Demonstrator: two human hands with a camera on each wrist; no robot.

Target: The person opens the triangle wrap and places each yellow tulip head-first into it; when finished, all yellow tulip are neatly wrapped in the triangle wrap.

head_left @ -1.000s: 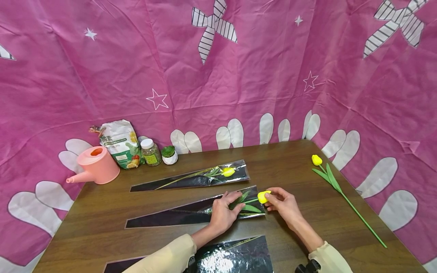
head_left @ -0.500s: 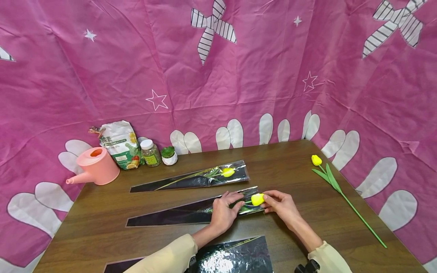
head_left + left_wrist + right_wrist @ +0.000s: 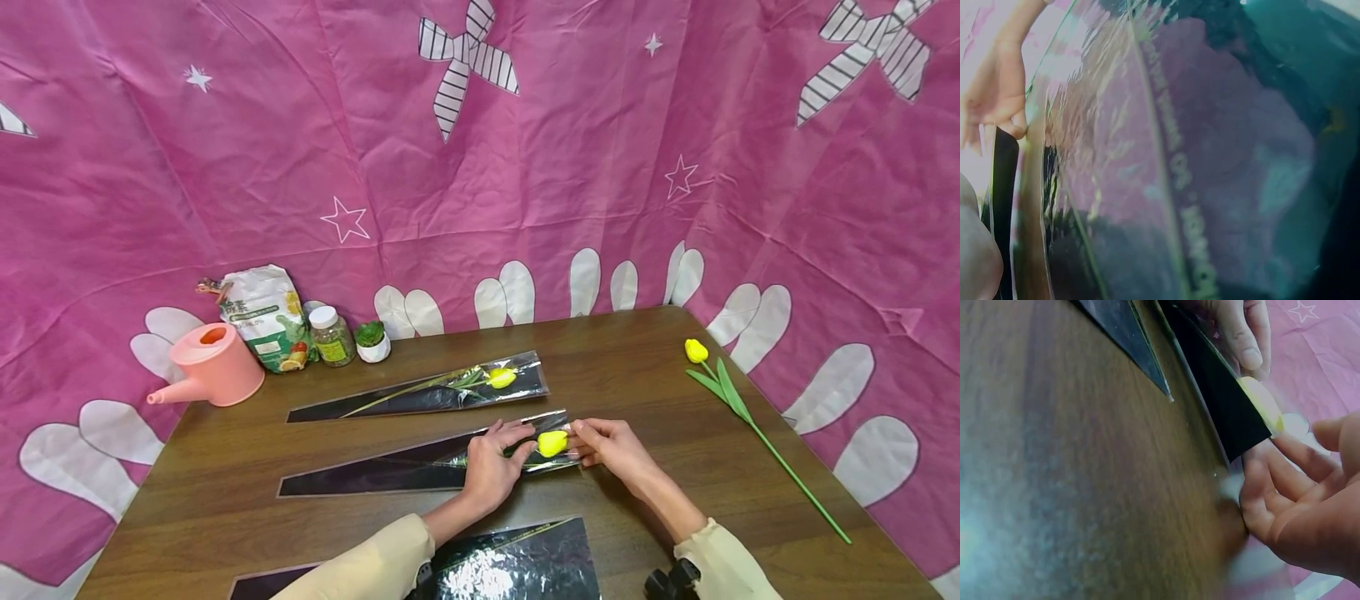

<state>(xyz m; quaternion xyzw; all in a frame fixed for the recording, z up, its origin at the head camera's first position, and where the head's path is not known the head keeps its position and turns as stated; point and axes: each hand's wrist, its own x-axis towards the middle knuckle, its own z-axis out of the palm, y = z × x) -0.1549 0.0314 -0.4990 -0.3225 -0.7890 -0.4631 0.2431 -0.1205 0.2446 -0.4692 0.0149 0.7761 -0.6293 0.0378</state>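
A yellow tulip [image 3: 552, 443] lies with its bloom just inside the wide end of a black, clear-fronted flower sleeve [image 3: 375, 472]. My left hand [image 3: 492, 467] rests on the sleeve beside the bloom, fingers extended, covering most of the stem and leaves. At the sleeve's mouth, the fingertips of my right hand [image 3: 611, 450] are right behind the bloom. In the right wrist view, the right fingers [image 3: 1285, 469] lie along the sleeve's end, with the thumb raised apart from them and the bloom [image 3: 1263, 403] beyond.
Behind lies another sleeve [image 3: 352, 408] with a yellow tulip inside; a third sleeve [image 3: 525, 554] lies in front. At the right is a loose tulip [image 3: 738, 404]. A pink watering can [image 3: 225, 367], a white bag [image 3: 266, 321], a jar [image 3: 332, 337] and a small potted plant [image 3: 372, 343] stand back left.
The tulip bloom has slid left from the sleeve's mouth to inside it. My right hand has followed a little and its fingers have come off the bloom. The left hand has stayed put.
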